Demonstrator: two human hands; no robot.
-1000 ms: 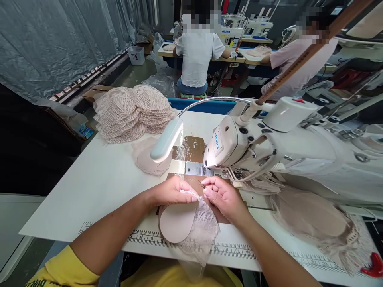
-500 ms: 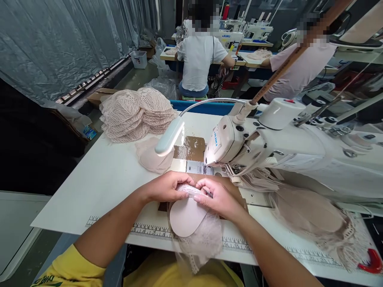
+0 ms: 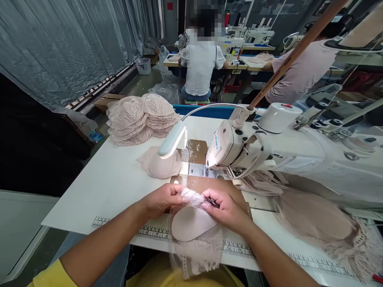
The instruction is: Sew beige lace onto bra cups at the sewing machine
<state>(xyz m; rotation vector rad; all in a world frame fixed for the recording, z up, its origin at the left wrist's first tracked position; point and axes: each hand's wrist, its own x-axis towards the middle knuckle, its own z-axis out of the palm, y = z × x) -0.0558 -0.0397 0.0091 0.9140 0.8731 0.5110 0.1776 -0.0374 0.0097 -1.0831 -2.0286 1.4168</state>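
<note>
My left hand (image 3: 163, 199) and my right hand (image 3: 224, 207) both pinch the top edge of a piece of pale lace (image 3: 197, 249) laid under a beige foam cup (image 3: 190, 224). The lace hangs over the front edge of the white table (image 3: 104, 183). A thin dark tool shows between the fingers of my right hand. The hands sit just in front of the needle area of the white sewing machine (image 3: 269, 147).
A stack of lace cups (image 3: 140, 119) lies at the table's far left, a single beige cup (image 3: 160, 165) under the gooseneck lamp (image 3: 172, 139). Finished beige pieces (image 3: 314, 215) pile at the right. Two people sit at machines behind.
My hands and the cup have drawn slightly nearer the table's front edge, and the lace now hangs lower over it. The camera has tilted a little.
</note>
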